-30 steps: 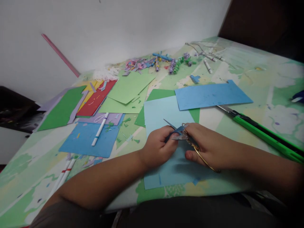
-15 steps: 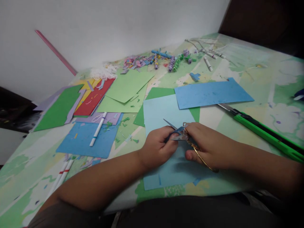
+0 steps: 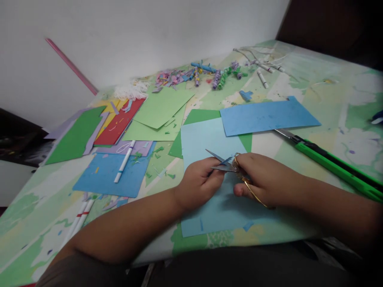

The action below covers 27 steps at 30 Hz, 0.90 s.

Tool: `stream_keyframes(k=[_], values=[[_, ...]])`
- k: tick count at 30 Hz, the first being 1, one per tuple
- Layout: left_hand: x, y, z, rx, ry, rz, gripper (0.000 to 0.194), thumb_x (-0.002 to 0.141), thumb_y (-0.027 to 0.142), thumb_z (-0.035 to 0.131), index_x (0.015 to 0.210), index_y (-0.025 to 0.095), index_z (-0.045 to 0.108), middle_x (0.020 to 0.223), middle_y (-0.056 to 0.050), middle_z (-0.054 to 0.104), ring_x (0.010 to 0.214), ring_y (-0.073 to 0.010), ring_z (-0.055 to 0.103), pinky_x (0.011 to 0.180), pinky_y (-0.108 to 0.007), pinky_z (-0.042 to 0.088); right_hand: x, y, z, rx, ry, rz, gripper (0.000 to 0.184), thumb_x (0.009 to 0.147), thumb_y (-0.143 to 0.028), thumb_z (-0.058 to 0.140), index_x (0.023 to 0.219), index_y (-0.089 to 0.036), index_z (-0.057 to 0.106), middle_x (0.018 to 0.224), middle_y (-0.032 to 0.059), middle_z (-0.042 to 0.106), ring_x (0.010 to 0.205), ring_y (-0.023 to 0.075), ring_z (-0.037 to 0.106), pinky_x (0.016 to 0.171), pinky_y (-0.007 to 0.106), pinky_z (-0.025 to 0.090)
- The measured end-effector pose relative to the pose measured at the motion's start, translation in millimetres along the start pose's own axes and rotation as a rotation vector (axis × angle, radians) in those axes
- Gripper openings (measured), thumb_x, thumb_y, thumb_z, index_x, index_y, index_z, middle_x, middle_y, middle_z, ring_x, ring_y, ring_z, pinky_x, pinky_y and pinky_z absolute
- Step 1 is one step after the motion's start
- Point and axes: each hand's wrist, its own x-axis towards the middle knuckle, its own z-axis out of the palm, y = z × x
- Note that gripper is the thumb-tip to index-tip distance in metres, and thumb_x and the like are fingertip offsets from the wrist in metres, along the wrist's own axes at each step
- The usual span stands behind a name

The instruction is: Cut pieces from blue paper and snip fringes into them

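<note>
Gold-handled scissors (image 3: 225,164) are gripped in my right hand (image 3: 263,179), thumb and fingers at the loops. Their blades point left, spread around a small blue strip of paper (image 3: 226,160). My left hand (image 3: 201,184) pinches that strip, and most of it is hidden by the fingers. Beneath both hands lies a light blue sheet (image 3: 206,137), with a couple of small blue scraps (image 3: 247,226) near its front edge. A darker blue sheet (image 3: 269,116) overlaps its far right corner.
A green box cutter (image 3: 335,165), blade out, lies at right. Left are coloured sheets (image 3: 119,123), a blue sheet (image 3: 92,175) and a white marker (image 3: 124,163). Paper scraps (image 3: 170,77), fringed paper rolls (image 3: 218,79) and white string (image 3: 131,91) lie along the back.
The scissor blades have shifted slightly, the lower one now level beside my left fingertips. Less of the blue strip shows between them. Both hands stay in nearly the same place.
</note>
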Motion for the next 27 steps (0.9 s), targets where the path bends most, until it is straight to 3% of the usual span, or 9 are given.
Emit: stream_keyframes(k=[10,16,27], values=[[-1.3,-2.7,0.5,-0.068,-0.019,-0.031,0.023,0.078,0.018,0.041,0.055,0.017,0.045,0.049,0.003,0.044,0.058,-0.0087,0.048,0.054,-0.021,0.038,-1.4,3.9,-2.2,-0.109,-0.032,-0.034,0.051,0.071,-0.066,0.035,0.078,-0.017,0.045,0.069,0.0056,0.05,0.061,0.0175,0.044,0.053,0.028,0.031],[-2.2,-3.6,1.7,-0.04,-0.006,-0.017,0.022,0.077,0.015,0.041,0.056,0.015,0.048,0.058,0.001,0.053,0.059,-0.0075,0.048,0.056,-0.02,0.038,-1.7,2.0,-2.6,-0.162,-0.044,-0.019,0.044,0.077,-0.058,0.035,0.078,-0.016,0.045,0.068,0.006,0.051,0.061,0.0178,0.048,0.052,0.027,0.032],[-3.8,-3.4,2.1,-0.044,-0.025,-0.063,0.024,0.079,0.018,0.04,0.059,0.015,0.052,0.061,-0.001,0.054,0.062,-0.0089,0.05,0.059,-0.022,0.039,0.8,0.8,-1.2,-0.25,-0.047,0.028,0.044,0.076,-0.058,0.036,0.077,-0.015,0.047,0.066,0.0076,0.055,0.059,0.019,0.053,0.049,0.026,0.031]])
